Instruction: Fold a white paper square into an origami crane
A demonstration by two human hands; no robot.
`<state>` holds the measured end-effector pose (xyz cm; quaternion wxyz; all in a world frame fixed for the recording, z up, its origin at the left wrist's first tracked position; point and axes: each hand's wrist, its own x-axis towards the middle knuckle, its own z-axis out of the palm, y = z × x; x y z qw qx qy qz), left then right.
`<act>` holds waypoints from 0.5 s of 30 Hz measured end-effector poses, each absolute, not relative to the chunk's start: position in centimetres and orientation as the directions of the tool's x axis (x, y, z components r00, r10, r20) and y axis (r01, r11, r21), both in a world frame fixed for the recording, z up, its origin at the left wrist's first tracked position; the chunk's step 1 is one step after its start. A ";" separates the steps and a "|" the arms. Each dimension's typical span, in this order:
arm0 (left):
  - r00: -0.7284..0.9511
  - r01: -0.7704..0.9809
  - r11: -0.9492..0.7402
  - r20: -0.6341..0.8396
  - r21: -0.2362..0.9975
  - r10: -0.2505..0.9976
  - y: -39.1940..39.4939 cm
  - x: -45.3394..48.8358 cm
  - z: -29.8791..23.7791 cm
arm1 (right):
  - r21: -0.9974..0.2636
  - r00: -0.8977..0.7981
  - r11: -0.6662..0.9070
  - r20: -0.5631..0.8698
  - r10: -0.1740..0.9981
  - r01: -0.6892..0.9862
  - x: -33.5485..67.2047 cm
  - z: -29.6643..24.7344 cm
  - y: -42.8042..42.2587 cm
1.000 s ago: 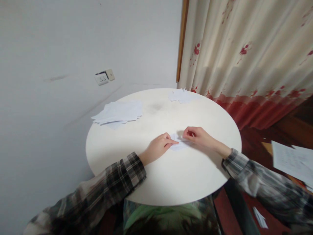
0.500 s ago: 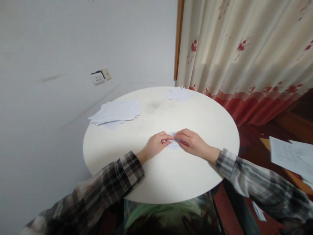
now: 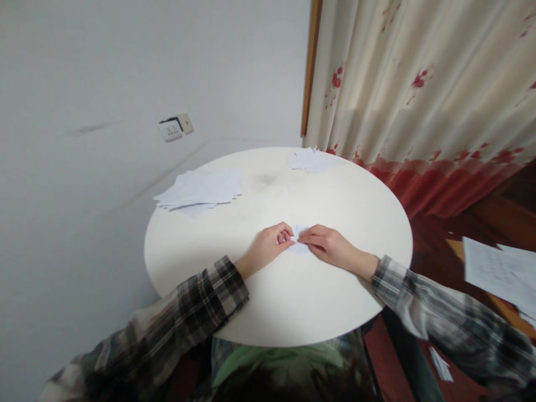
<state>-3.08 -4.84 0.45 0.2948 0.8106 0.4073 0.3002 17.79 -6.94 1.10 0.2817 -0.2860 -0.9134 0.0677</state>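
Note:
A small folded white paper lies on the round white table, in front of me. My left hand pinches its left edge with curled fingers. My right hand presses on its right side, fingers closed over the fold. The two hands meet above the paper and cover most of it. Both arms wear plaid sleeves.
A loose stack of white sheets lies at the table's far left. A smaller pile of paper pieces sits at the far edge. A cream curtain with red flowers hangs on the right; more sheets lie lower right. A wall socket is behind.
My right hand has slid left along the paper to meet my left hand, which curled tighter over it. The paper now shows less between the hands.

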 end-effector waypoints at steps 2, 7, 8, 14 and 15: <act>0.474 0.503 -0.501 0.261 0.704 0.841 -4.9 -3.1 0.4 | -0.265 -0.686 0.836 0.481 0.546 0.480 17.9 1.0 -6.8; 0.425 0.609 -0.510 0.293 0.608 0.857 -5.4 -3.1 0.7 | -0.260 -0.677 0.835 0.492 0.547 0.485 18.1 0.9 -6.7; 0.420 0.619 -0.506 0.291 0.601 0.860 -5.5 -3.1 0.8 | -0.262 -0.674 0.834 0.495 0.548 0.485 18.1 0.9 -6.7; 0.471 0.629 -0.522 0.252 0.576 0.845 -5.8 -3.1 1.3 | -0.283 -0.649 0.824 0.512 0.563 0.491 18.1 0.9 -6.8; 0.485 0.626 -0.533 0.252 0.569 0.838 -5.8 -3.1 1.4 | -0.290 -0.642 0.821 0.516 0.566 0.491 18.1 0.8 -6.8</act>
